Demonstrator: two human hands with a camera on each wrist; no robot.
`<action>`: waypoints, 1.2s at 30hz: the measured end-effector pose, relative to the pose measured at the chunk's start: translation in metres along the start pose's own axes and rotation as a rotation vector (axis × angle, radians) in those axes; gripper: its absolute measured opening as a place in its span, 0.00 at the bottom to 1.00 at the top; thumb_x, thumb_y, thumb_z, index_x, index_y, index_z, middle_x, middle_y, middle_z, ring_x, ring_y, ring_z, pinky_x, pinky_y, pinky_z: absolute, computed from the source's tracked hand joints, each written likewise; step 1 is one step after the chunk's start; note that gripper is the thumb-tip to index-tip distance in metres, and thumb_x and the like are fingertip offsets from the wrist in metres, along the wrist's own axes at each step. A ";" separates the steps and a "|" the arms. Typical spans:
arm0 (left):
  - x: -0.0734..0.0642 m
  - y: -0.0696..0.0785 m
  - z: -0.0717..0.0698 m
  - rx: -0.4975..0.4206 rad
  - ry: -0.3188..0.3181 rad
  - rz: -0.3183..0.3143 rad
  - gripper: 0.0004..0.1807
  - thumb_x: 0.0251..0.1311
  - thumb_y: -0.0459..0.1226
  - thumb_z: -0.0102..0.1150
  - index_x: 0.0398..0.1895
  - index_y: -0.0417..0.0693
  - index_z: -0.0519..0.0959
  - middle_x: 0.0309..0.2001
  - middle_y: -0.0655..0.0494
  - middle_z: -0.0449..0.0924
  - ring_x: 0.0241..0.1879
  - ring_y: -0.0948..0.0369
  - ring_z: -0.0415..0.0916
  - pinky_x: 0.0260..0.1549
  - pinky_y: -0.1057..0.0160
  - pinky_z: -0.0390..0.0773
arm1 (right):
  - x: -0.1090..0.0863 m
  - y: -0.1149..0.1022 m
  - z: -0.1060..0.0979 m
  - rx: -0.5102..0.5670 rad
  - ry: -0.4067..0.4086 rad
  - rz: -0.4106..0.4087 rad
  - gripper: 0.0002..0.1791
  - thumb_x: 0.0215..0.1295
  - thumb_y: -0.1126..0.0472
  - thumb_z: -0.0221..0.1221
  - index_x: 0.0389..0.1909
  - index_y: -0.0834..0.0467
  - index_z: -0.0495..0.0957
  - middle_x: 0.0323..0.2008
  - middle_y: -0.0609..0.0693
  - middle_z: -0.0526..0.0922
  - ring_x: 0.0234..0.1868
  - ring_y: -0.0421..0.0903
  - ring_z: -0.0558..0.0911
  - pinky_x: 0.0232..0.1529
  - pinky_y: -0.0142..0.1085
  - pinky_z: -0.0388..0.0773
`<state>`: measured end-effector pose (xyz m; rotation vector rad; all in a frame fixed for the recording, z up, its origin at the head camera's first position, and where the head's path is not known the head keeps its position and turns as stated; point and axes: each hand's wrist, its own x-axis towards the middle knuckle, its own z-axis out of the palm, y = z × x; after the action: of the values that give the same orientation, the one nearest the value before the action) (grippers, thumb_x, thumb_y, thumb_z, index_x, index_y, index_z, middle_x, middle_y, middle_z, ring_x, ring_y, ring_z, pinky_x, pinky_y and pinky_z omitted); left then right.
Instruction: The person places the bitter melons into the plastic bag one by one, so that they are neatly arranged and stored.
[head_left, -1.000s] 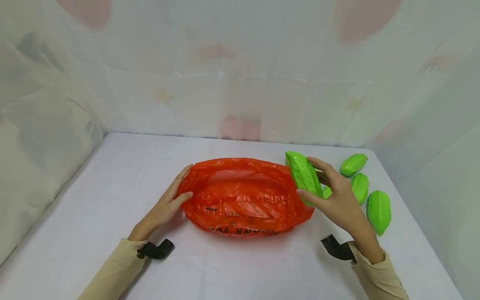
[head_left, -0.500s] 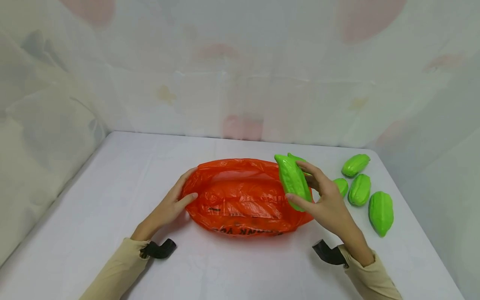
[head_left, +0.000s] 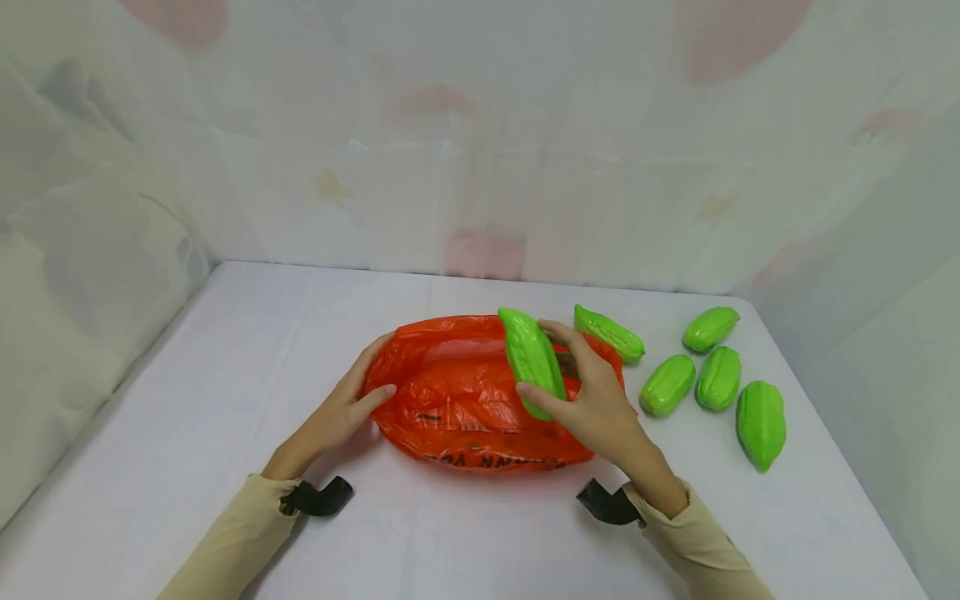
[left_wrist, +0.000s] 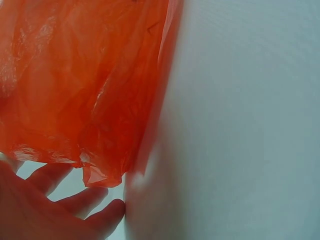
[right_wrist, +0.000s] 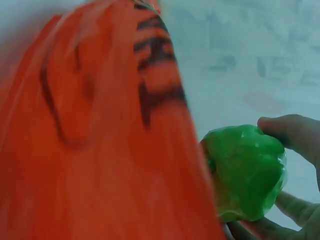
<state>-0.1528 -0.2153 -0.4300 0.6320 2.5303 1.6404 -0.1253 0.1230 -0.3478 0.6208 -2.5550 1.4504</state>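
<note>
A red plastic bag [head_left: 461,396] with black lettering stands with its mouth open in the middle of the table. My left hand [head_left: 345,408] holds the bag's left end, thumb over the rim and fingers along the outside. In the left wrist view the bag's crumpled corner lies by the spread fingers [left_wrist: 82,200]. Over the bag's right half, my right hand [head_left: 592,400] grips a glossy green ridged fruit [head_left: 531,358] with a pointed tip, thumb on the near side. The right wrist view shows the fruit's blunt end [right_wrist: 245,170] beside the bag's printed side.
Several similar green fruits lie on the table right of the bag, among them one by its far right corner [head_left: 609,333] and one nearest the right edge [head_left: 761,425]. The white-covered table [head_left: 480,533] meets a patterned cloth backdrop [head_left: 525,167] behind and at the sides.
My right hand has carried the green fruit leftward from the bag's right end to over its mouth, uncovering other fruits. My left hand stays on the bag's left end.
</note>
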 end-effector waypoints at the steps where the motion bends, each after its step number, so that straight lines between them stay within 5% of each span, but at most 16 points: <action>1: 0.000 0.000 0.000 -0.003 0.000 0.000 0.38 0.72 0.35 0.50 0.80 0.62 0.46 0.78 0.54 0.52 0.76 0.50 0.52 0.71 0.36 0.55 | 0.002 -0.001 0.004 0.003 -0.005 -0.001 0.41 0.58 0.57 0.71 0.71 0.49 0.63 0.62 0.50 0.76 0.52 0.47 0.82 0.53 0.41 0.82; 7: 0.000 -0.002 0.000 -0.004 -0.005 0.003 0.38 0.72 0.36 0.50 0.79 0.65 0.46 0.78 0.55 0.52 0.76 0.51 0.52 0.71 0.37 0.56 | 0.009 -0.002 0.025 0.037 -0.055 0.027 0.40 0.59 0.54 0.70 0.71 0.49 0.62 0.62 0.51 0.75 0.51 0.50 0.83 0.48 0.43 0.84; 15: -0.002 -0.002 -0.001 0.016 -0.006 0.001 0.38 0.72 0.38 0.50 0.79 0.66 0.47 0.78 0.57 0.52 0.76 0.54 0.53 0.70 0.68 0.56 | 0.018 -0.005 0.046 0.067 -0.117 0.166 0.43 0.61 0.50 0.68 0.73 0.51 0.57 0.64 0.50 0.71 0.54 0.49 0.80 0.44 0.39 0.85; 18: -0.002 -0.002 -0.001 0.017 -0.008 0.000 0.38 0.72 0.38 0.51 0.79 0.65 0.46 0.78 0.56 0.52 0.76 0.54 0.52 0.71 0.63 0.56 | 0.020 -0.006 0.052 0.052 -0.139 0.187 0.43 0.61 0.50 0.68 0.73 0.52 0.57 0.64 0.50 0.71 0.54 0.48 0.80 0.45 0.38 0.85; 24: -0.001 0.000 0.000 -0.005 -0.010 0.008 0.39 0.71 0.35 0.51 0.80 0.64 0.46 0.78 0.54 0.51 0.77 0.51 0.51 0.72 0.38 0.54 | 0.025 -0.009 0.064 -0.029 -0.171 0.203 0.43 0.63 0.49 0.66 0.74 0.53 0.57 0.64 0.49 0.72 0.52 0.46 0.79 0.48 0.40 0.83; 36: -0.001 0.001 0.000 -0.014 -0.011 0.011 0.39 0.71 0.34 0.51 0.80 0.63 0.46 0.79 0.53 0.49 0.77 0.49 0.50 0.72 0.36 0.53 | 0.031 -0.010 0.085 -0.039 -0.256 0.230 0.35 0.68 0.47 0.61 0.71 0.51 0.59 0.56 0.52 0.78 0.44 0.46 0.81 0.37 0.34 0.81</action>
<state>-0.1518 -0.2150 -0.4299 0.6531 2.5102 1.6514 -0.1424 0.0377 -0.3749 0.5542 -2.9307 1.4678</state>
